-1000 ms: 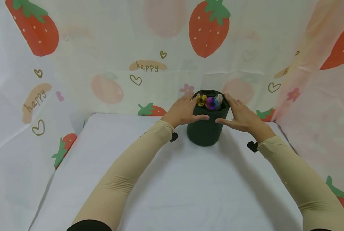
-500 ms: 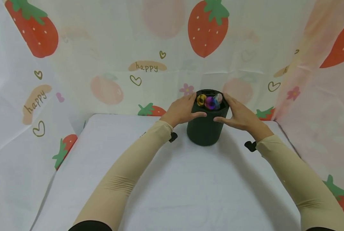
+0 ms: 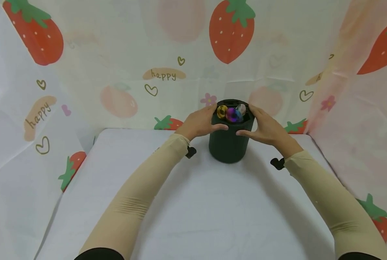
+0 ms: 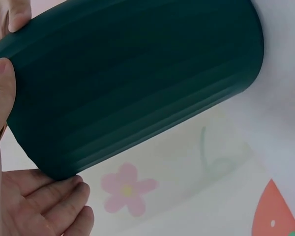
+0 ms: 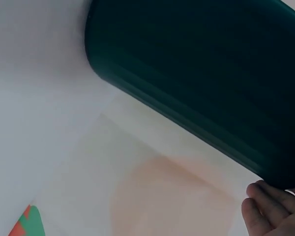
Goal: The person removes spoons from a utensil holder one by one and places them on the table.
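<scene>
A dark green cylindrical bin (image 3: 228, 146) stands upright on the white-covered table, near its back edge. Inside its top lie shiny round pieces: a gold one (image 3: 221, 111), a purple-blue one (image 3: 233, 115) and a silvery one (image 3: 241, 108). My left hand (image 3: 197, 122) grips the bin's upper left side, thumb across the front and fingers round the side. On the opposite side my right hand (image 3: 265, 126) holds it likewise just below the rim. Both wrist views show the smooth green wall and fingertips (image 4: 71, 194) against the rim end; the bin's far side is hidden.
The white tabletop (image 3: 219, 216) stretches out between the forearms and to the left. Right behind the bin hangs a strawberry-printed curtain (image 3: 177, 39), with further curtain panels along both sides.
My left forefinger has left the inside of the rim and now lies at the side. Both thumbs have shifted slightly left on the front. The bin keeps its place; the view shifts slightly.
</scene>
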{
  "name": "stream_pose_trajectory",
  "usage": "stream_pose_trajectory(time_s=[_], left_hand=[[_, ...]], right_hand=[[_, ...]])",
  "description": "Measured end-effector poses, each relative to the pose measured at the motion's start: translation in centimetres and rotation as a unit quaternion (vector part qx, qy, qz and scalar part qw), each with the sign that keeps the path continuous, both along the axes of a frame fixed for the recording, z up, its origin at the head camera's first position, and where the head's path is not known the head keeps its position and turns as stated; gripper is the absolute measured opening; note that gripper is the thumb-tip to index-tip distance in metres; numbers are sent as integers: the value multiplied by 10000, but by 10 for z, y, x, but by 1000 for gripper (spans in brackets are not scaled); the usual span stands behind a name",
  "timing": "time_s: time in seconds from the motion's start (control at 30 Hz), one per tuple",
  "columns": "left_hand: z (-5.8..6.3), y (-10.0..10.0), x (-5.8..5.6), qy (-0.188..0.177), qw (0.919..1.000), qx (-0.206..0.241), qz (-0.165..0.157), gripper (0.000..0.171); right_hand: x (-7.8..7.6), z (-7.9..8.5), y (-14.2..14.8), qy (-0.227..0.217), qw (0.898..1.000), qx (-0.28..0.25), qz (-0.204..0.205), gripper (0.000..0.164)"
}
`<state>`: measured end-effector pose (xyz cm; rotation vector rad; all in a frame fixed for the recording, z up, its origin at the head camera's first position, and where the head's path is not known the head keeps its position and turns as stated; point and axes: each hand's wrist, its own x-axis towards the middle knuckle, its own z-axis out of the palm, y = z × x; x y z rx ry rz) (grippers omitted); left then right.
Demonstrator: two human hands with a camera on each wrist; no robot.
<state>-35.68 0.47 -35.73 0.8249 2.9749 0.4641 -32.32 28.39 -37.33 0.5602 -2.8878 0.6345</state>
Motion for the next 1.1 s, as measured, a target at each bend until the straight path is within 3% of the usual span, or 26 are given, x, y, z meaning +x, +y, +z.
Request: stream_pose_trajectory(time_s=[0.4,0.63,0.87,1.1], left_hand=[[-5,-25,-2,-218,9990,387,-83,110],[-4,-44,-3,-158,9989,435,-9,108],[1,-66,-4,-303,9975,632,28,108],[-1,-83,-7,-383,9968,699,92,109]], right_hand=[[0,-5,-21,62,9999,-86,-7,123],[-2,-6,-38,128,9997,-199,24,126],[-5,-8,-59,234,9992,-325,62,127],[-5,-10,-77,188,9995,-271,11,129]])
